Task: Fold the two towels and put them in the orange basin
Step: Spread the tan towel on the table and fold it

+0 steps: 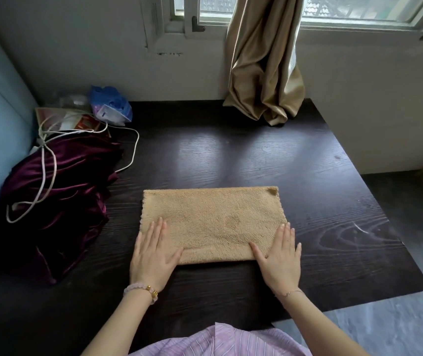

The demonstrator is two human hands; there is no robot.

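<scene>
While left hand [154, 253] and right hand [279, 258] press flat, fingers [158, 231] straight, holding nothing, tan towel [213, 219] lies under fingers and beyond them on dark surface [320, 181]. Step: probably smoothing fold. Next likely: another fold; orange basin unseen.

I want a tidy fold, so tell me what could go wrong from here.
1. The towel has its far right corner turned over; another fold may trap that crease.
2. The left hand and right hand press only the near edge, so the far edge could shift.
3. The white cord on the purple cloth lies close on the left and might snag.
</scene>
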